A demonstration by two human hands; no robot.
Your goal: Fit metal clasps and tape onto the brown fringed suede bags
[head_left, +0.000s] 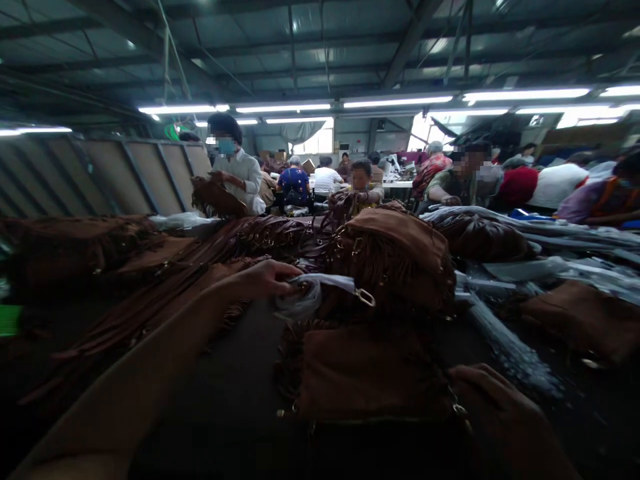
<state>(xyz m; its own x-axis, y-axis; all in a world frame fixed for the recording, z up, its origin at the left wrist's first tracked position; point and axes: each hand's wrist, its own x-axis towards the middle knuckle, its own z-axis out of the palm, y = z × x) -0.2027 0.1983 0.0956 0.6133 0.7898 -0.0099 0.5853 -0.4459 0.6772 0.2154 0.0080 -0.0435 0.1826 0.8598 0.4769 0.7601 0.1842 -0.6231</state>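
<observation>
My left hand (273, 277) reaches out over the table, its fingers closed on a strap (330, 281) wrapped in clear and white plastic. A gold-coloured clasp (366, 297) sticks out at the strap's far end. Below it lies a brown fringed bag (370, 373), flat, with its zipper edge toward me and fringe at its left side. My right hand (493, 397) is at the bag's right edge by a metal ring, fingers curled on that edge; the fingertips are partly hidden in shadow.
A stack of brown fringed bags (400, 247) stands just beyond. Long brown straps (165, 303) lie at left, plastic-wrapped straps (515, 353) at right, beside another brown bag (585, 317). Across the table a person (240, 173) holds a fringed bag; several other people sit behind.
</observation>
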